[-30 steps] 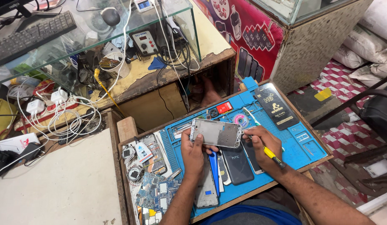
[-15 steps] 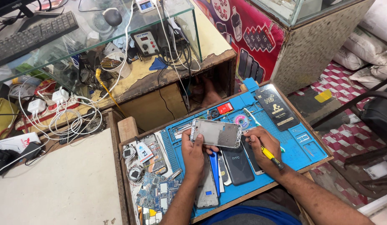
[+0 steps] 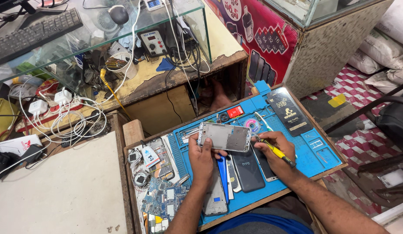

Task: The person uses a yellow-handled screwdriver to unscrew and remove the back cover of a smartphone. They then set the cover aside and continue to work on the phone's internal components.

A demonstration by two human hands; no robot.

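Screwdriver work on a silver rectangular metal phone frame (image 3: 224, 137), held above the blue rubber repair mat (image 3: 316, 154).
Left hand (image 3: 200, 156) clamps the frame's nine-o'clock end; right hand (image 3: 275, 152) grips a yellow-handled screwdriver (image 3: 275, 151) at three o'clock; best to steady the frame and keep the tip square.

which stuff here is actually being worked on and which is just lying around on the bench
In use:
- left hand gripping the silver phone frame
- right hand holding the yellow-handled screwdriver, tip at the frame's right edge

Lying about:
- dark phone back cover on the blue mat
- circuit boards
- black flat package
- white chargers and cables
- keyboard
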